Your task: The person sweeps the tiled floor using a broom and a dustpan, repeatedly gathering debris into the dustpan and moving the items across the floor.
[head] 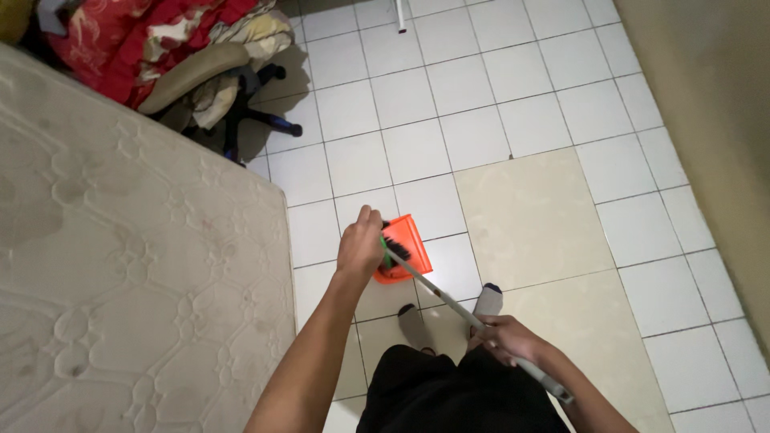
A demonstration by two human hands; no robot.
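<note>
an orange plastic dustpan [403,250] is held low over the white tiled floor [481,104], just beside the edge of the bare quilted beige mattress [136,265]; the left hand [359,245] is clenched on it at the handle end, though the handle itself is hidden under the fingers. a long grey metal broom handle [449,301] is gripped by the right hand [507,337], fingers wrapped around the shaft near its upper end; the dark bristle head [397,244] is seen inside the pan. two feet in grey socks [488,300] are planted just behind the pan. judged handling: pan is light, stiff and thin-walled, best taken at the rear handle and kept level so the contents are not tipped out; smooth plastic may be slippery. broom is light but long, so leverage is poor when held one-handed near the top; a grip lower on the shaft would give more control. an office chair with a dark wheeled base [241,112], piled with red patterned bedding [160,36], is seen well apart at upper left.
</note>
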